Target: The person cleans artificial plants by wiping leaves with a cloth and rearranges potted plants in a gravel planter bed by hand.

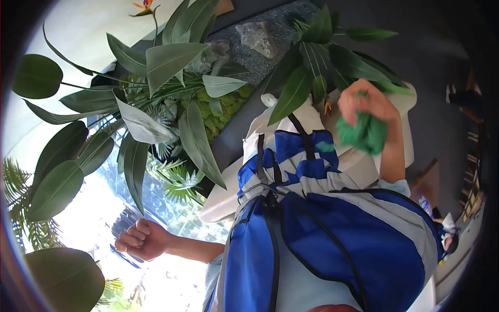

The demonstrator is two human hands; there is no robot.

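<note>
My right hand (366, 99) is raised at the upper right, its fingers wrapped round a crumpled green cloth (366, 132). Just beyond it spread the long green leaves (353, 60) of a plant, with a small orange flower (327, 108) hanging close by. My left hand (143, 239) is off to the left, curled into a fist in front of the bright window (182, 270); I see nothing in it. Between the two arms is the blue and grey vest (358, 223) on my body, with black straps and cords.
A large-leaved plant (174, 60) fills the upper left, with an orange flower (144, 6) on top. Green moss (226, 112) and a pale rock (257, 39) sit in a dark planter. A cream seat edge (408, 117) is behind my right hand. Another person (449, 239) is far right.
</note>
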